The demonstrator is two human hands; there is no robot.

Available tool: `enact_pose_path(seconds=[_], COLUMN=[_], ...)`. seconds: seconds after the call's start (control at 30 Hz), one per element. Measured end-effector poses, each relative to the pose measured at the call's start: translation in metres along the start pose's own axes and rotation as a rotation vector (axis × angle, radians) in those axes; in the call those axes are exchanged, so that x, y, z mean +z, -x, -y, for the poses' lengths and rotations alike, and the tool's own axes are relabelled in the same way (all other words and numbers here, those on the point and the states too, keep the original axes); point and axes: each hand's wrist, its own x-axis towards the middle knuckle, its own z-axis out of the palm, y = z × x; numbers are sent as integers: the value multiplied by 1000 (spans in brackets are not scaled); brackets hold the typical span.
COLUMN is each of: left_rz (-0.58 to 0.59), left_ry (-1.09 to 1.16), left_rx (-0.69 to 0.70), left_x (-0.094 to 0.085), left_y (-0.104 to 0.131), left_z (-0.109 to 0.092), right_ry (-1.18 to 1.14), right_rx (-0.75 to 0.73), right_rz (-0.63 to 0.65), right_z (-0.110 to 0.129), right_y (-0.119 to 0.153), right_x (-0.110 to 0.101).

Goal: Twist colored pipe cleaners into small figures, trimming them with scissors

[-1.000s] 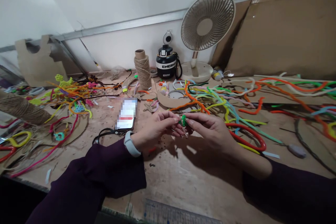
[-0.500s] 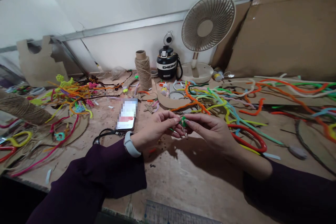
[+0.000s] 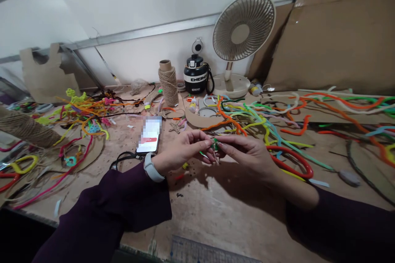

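I count one twine roll left of the phone, another roll behind-right. Right of the phone: my left hand, grip clamped on one green piece; my right hand, same clamp; one red loop farther right.

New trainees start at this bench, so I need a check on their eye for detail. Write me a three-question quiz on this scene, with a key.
1. Which item stands between the upright twine spool and the fan?
A) a phone
B) a black bottle
C) a ruler

2. True or false: a pale band is worn on the wrist of the left hand.

3. Fill the gap: the left hand and the right hand hold a small ____ item between them.

Key: 1. B; 2. True; 3. green.
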Motion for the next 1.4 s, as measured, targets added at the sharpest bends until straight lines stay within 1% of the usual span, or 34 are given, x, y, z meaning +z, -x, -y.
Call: enact_pose_path(seconds=[0.2, 0.43, 0.57, 0.77, 1.0, 1.1, 1.23, 1.33, 1.4], left_rz=[-24, -89, -79, -53, -22, -30, -55, -50, -42], left_ry=[5, 111, 117, 45, -26, -26, -26, -16, -2], left_rx=[7, 11, 9, -2, 16, 14, -6, -4, -1], left_x=[-2, 2, 1, -3, -1, 0, 1, 0, 0], left_y=[-3, -5, -4, -6, -5, -5, -5, -6, -6], left_z=[5, 8, 8, 8, 5, 4, 5, 6, 8], right_ry=[-9, 22, 35, 39, 103, 131, 220, 298, 317], right_rx=[-6, 38, 47, 54, -37, -77, -200, -305, -341], right_rz=[5, -74, -75, -63, -40, -29, -23, -14, -13], right_z=[0, 1, 1, -1, -1, -1, -4, -8, -9], right_y=[0, 2, 2, 3, 1, 0, 2, 3, 4], right_x=[1, 4, 5, 4, 3, 2, 1, 1, 1])
